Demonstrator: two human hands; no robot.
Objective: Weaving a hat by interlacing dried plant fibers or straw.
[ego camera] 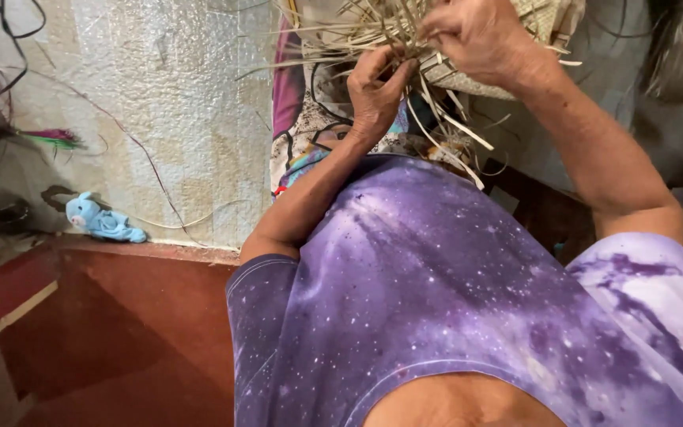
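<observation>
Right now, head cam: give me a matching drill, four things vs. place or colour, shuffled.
Things:
1. left hand
2. right hand
3. soft toy
4. T-shirt

Descriptions:
A. light blue, lying at the foot of the wall
B. purple with white speckles
C. gripping the woven straw piece at the top edge of the view
D. fingers curled among loose straw strips, lower and further left

Pairs: 1-D, 2-C, 3-A, 4-B
</observation>
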